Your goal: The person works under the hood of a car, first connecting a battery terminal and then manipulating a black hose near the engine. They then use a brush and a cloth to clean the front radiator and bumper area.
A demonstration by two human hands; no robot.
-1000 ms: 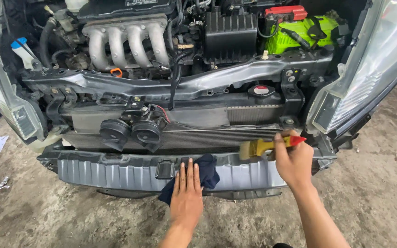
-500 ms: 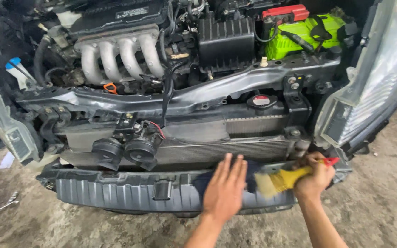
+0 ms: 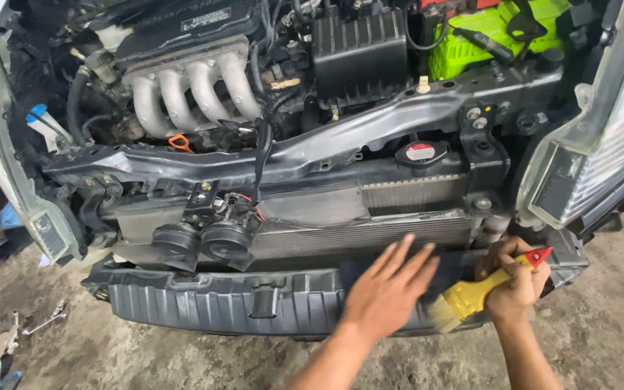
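Landmark: ribbed grey plastic bumper absorber beam [image 3: 204, 303] across the car's bare front end.

Step in hand, my read: wipe-and-brush cleaning along the right end of that beam, just under the finned metal radiator core [image 3: 370, 235].

- Left hand [image 3: 386, 292]: fingers spread flat, palm pressed on a dark blue cloth [image 3: 456, 266] that lies on the beam's top edge. No pinch, just open-palm pressure. Most of the cloth is hidden under the hand; only dark edges show around the fingers.
- Right hand [image 3: 514, 285]: fist wrapped tight around the red handle of a yellow-ferruled paintbrush with pale bristles [image 3: 471, 300]. The bristles point left and down and sit at the beam's right end, just beside the left wrist. Can't tell whether the bristle tips are actually touching the plastic.
- Twin black round horns [image 3: 200, 244] sit above the beam's left half, well apart from both hands. Red-labelled black radiator cap [image 3: 420, 152] is above the beam, right of centre.
- Loose wrenches [image 3: 41, 321] on the concrete floor, left of the beam.

Next move, as a judgement: keep the cloth flat under the palm so it doesn't bunch, work the bristles into the beam's ribs and the gap below the radiator, and go easy on the fins, which bend.
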